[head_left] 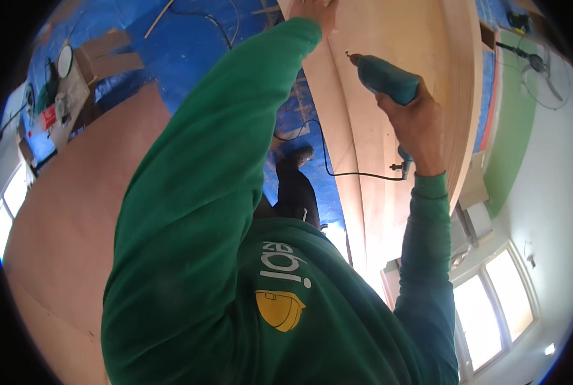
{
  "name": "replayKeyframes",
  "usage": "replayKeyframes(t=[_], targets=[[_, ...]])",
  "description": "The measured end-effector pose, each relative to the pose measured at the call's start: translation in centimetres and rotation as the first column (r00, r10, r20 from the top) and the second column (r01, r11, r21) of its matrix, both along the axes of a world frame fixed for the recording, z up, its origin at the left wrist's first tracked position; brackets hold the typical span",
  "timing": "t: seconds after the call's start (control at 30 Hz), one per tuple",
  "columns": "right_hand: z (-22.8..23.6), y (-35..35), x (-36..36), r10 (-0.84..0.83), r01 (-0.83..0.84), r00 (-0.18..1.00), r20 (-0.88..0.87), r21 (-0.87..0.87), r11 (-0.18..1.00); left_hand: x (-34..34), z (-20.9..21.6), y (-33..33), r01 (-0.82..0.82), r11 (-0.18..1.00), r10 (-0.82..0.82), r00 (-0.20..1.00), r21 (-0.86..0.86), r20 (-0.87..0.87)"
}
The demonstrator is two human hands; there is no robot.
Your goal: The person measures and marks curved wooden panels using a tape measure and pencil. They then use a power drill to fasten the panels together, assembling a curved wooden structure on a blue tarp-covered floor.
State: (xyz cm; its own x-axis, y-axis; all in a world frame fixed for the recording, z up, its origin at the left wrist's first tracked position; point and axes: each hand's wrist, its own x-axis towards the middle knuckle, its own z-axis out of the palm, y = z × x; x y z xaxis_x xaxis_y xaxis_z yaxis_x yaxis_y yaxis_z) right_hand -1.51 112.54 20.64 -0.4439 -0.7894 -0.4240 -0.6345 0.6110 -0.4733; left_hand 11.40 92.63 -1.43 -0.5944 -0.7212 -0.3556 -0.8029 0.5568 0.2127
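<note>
My right hand (420, 125) is wrapped round the handle of a teal power drill (387, 78). The drill lies over a long pale wooden panel (421, 32), with its bit pointing up and left. A thin black cord (363, 174) runs from the base of the handle, across the wood and down to the left. At the upper edge of the view, my left hand (316, 14) rests on the panel near its left side. Its fingers look spread, though the picture's edge partly cuts them off.
Blue sheeting (190, 38) covers the floor, with cables and cardboard pieces (110, 54) on it. A large curved wooden sheet (87, 192) stands on the left. My shoe (303, 154) is beside the panel. Windows (495, 308) and a green-and-white wall (514, 135) are on the right.
</note>
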Motion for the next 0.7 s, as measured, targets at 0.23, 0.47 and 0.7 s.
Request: replayKeyframes(t=[0.23,0.47,0.7], targets=[[1.5,-2.1,2.0,-0.091,0.101,0.99,-0.105,0.098,0.99,-2.7,-5.0,0.6,-0.003,0.997,0.004,1.0,-0.079,0.024],[1.6,-2.6,1.7,-0.211,0.213,0.977,-0.031,0.18,0.96,-2.5,-4.6,0.7,0.013,0.999,-0.012,1.0,-0.052,0.008],[2.1,-3.5,1.8,-0.228,0.224,0.974,-0.003,0.205,0.953,-2.4,-4.1,0.1,0.017,0.999,-0.015,0.999,-0.052,0.037]])
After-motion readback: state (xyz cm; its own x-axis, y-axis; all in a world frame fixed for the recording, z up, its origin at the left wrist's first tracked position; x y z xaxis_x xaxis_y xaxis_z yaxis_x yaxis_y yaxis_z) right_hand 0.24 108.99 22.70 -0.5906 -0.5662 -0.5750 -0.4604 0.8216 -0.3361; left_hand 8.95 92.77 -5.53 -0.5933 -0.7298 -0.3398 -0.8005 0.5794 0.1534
